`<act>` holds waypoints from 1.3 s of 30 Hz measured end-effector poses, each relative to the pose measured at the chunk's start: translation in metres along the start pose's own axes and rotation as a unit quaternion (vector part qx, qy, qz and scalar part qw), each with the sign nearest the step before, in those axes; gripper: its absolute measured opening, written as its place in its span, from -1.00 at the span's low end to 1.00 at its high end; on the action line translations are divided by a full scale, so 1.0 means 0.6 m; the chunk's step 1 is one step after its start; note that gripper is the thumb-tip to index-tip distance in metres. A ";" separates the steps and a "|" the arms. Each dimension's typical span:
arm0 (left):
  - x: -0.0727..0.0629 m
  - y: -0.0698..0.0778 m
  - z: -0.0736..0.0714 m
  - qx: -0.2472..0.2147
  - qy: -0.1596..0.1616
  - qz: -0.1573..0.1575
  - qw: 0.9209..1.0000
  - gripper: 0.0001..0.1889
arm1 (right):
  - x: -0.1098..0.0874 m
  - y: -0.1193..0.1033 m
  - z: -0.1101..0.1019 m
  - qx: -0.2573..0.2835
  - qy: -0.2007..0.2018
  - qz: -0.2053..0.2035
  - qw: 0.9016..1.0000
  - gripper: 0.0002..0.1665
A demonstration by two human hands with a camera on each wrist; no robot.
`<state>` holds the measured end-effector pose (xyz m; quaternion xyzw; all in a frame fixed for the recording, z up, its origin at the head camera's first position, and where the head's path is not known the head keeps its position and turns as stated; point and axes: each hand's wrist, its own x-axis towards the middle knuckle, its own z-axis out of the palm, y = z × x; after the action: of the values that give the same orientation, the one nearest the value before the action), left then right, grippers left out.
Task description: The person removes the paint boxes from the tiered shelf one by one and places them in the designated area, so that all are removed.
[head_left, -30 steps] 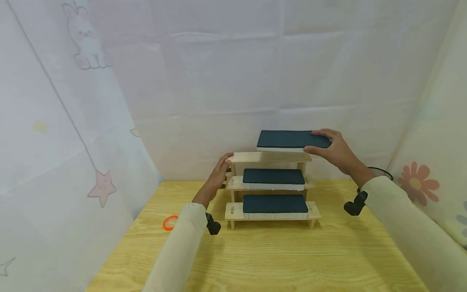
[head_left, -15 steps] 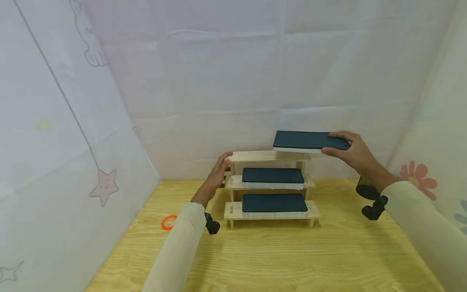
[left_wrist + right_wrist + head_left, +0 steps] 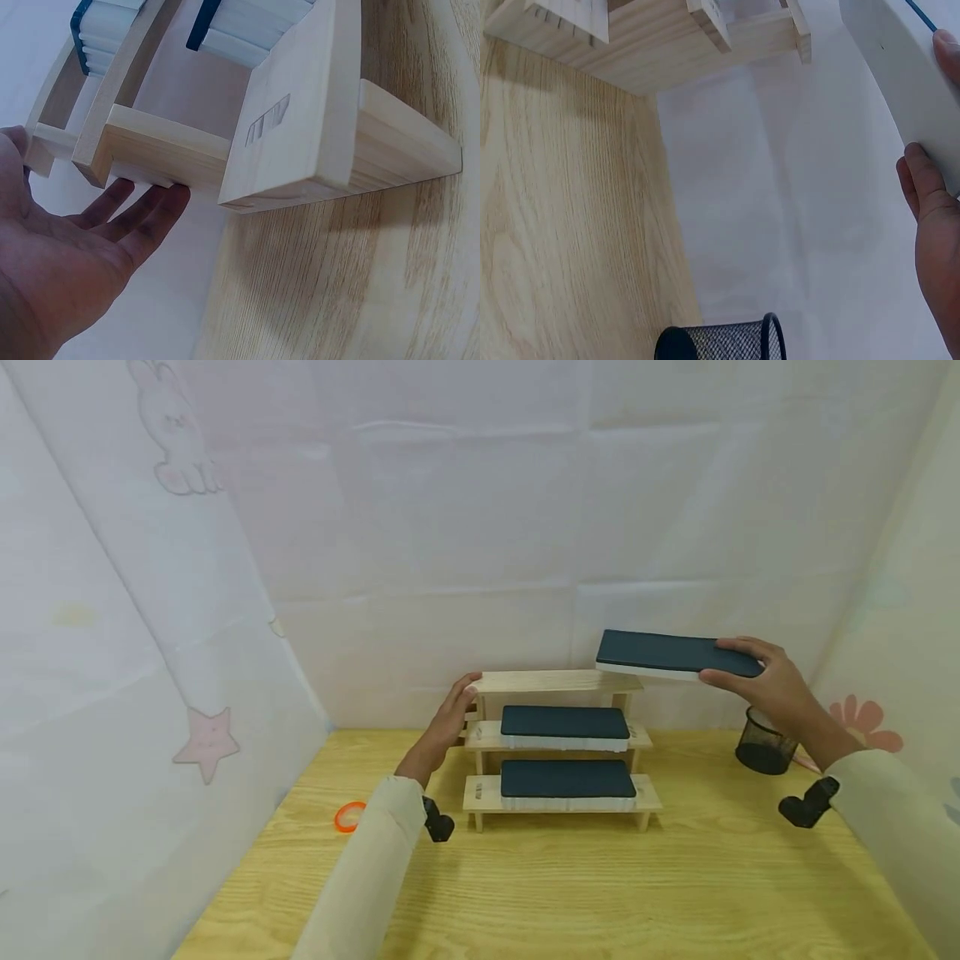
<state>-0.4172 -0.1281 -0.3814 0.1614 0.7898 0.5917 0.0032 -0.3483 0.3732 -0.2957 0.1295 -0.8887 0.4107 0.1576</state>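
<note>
A pale wooden three-step rack (image 3: 487, 783) stands on the table. Two flat white boxes with dark blue tops lie on it, one on the middle step (image 3: 565, 724) and one on the lowest step (image 3: 567, 781). My right hand (image 3: 772, 689) grips the right end of a third such box (image 3: 671, 654), thumb on the near edge, fingers on the far one. That box is raised, slightly tilted, its left end overlapping the bare top step's right end in the head view. My left hand (image 3: 82, 240) touches the rack's left side with extended fingers (image 3: 154, 225).
A black mesh cup (image 3: 765, 743) stands at the back right, beneath my right forearm. An orange ring (image 3: 349, 817) lies on the wooden table (image 3: 525, 893) beside my left sleeve. Pale printed cloth (image 3: 465, 527) hangs behind and at both sides.
My right hand has carried the box rightward, off from above the top step, and tilted it a little. The mesh cup has come into fuller view. My left hand stays at the rack.
</note>
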 end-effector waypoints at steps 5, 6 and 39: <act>0.000 0.000 -0.002 -0.008 -0.004 -0.009 1.000 -0.46 | -0.012 0.012 -0.010 -0.002 0.001 0.001 1.000 -0.17; 0.000 0.000 -0.002 -0.008 -0.005 -0.010 1.000 -0.47 | -0.014 0.014 -0.011 -0.001 0.001 0.000 1.000 -0.18; 0.002 0.001 0.001 0.011 0.000 0.019 1.000 -0.46 | -0.093 0.102 -0.048 -0.027 0.004 0.051 0.998 -0.11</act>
<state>-0.4179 -0.1270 -0.3809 0.1762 0.7929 0.5832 -0.0094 -0.3140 0.4398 -0.3417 0.0780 -0.9042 0.3947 0.1438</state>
